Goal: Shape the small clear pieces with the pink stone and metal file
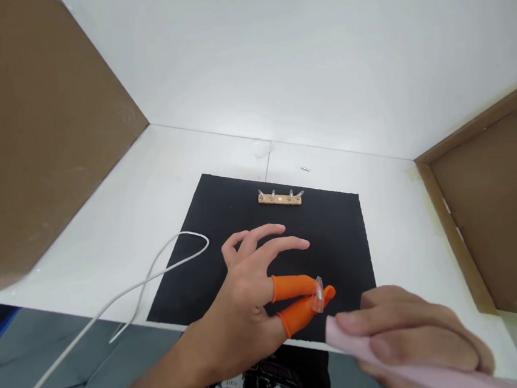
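My left hand (254,298) has orange covers on thumb and index finger, which pinch a small clear piece (318,295); its other fingers are spread over the black mat (340,241). At the lower right, my right hand (418,331) is wrapped round a pale pink object (369,351), its tip close to the clear piece with a small gap between them. Beyond my left hand, a small wooden strip (280,199) lies on the mat, with several clear pieces standing up from it and a white dot in its middle.
A white cable (134,286) loops over the mat's left edge and hangs off the table. Behind the mat, a small metal pin (305,169) lies on the white table (172,150). Brown panels (37,130) stand at left and right, and a white wall (272,52) behind.
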Tool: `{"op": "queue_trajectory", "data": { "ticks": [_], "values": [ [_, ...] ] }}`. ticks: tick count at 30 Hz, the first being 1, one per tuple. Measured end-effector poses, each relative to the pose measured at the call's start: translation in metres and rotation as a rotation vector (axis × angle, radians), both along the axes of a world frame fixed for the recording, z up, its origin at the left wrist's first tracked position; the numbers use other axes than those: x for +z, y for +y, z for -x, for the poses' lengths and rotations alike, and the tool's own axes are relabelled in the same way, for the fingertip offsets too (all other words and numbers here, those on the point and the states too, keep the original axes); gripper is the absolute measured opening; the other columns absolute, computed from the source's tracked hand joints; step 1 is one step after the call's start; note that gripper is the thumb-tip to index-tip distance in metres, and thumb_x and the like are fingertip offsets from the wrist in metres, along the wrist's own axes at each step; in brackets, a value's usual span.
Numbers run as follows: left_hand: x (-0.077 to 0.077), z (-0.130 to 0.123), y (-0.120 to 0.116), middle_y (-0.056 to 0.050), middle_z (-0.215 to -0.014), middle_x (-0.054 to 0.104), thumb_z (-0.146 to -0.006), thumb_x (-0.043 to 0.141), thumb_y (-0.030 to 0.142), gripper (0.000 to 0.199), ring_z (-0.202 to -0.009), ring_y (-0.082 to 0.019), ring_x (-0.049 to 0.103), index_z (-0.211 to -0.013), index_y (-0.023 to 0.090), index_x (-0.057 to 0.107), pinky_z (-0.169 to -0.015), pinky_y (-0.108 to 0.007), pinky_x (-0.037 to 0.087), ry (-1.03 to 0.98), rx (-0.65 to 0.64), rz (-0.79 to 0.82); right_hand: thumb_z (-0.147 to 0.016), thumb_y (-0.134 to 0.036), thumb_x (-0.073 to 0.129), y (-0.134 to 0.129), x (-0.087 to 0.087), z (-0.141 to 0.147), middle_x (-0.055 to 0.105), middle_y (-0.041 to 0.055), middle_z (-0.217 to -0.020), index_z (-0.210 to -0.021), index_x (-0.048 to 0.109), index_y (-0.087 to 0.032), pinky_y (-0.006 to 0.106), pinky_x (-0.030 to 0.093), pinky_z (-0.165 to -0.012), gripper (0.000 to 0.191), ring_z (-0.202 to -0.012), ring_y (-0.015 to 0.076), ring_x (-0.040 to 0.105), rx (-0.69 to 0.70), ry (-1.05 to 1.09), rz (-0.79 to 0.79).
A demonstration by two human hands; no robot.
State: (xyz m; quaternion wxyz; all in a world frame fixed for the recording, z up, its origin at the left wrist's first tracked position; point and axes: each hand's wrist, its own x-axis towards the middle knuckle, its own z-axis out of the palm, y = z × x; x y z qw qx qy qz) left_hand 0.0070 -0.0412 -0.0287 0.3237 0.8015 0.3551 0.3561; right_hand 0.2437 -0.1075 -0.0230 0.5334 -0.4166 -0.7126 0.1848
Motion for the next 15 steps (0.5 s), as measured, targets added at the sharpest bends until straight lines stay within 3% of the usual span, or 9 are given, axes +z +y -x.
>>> {"op": "queue_trajectory", "data": {
  "ticks": [5, 11, 15],
  "values": [
    [0.001, 0.000, 0.000, 0.002, -0.141, 0.079, -0.106, 0.078, 0.030, 0.013, -0.148, -0.031, 0.057, -0.093, 0.032, 0.082, -0.120, -0.056, 0.027, 0.000, -0.004, 0.014, -0.087, -0.010, 0.088, 0.004, -0.006, -0.022, 0.090, 0.0011, -0.109, -0.105, 0.079, -0.026, 0.031, 0.072, -0.071, 0.026, -0.085, 0.0200, 0.086, -0.082, 0.093, -0.030],
    [0.000, -0.001, 0.002, 0.001, -0.139, 0.080, -0.105, 0.079, 0.028, 0.012, -0.147, -0.034, 0.058, -0.095, 0.033, 0.085, -0.119, -0.058, 0.028, -0.004, -0.001, 0.008, -0.099, -0.022, 0.080, 0.003, 0.002, -0.003, 0.090, 0.0006, -0.104, -0.110, 0.079, -0.028, 0.030, 0.066, -0.060, 0.012, -0.067, 0.0165, 0.081, 0.187, -0.090, 0.035],
    [0.001, -0.002, 0.001, 0.000, -0.139, 0.080, -0.105, 0.078, 0.029, 0.014, -0.147, -0.034, 0.058, -0.093, 0.032, 0.084, -0.119, -0.058, 0.029, 0.005, 0.007, 0.004, -0.092, -0.012, 0.084, 0.003, -0.002, -0.013, 0.089, 0.0010, -0.109, -0.109, 0.079, -0.027, 0.031, 0.068, -0.058, 0.023, -0.073, 0.0191, 0.084, 0.041, 0.001, -0.016]
  ]
}}
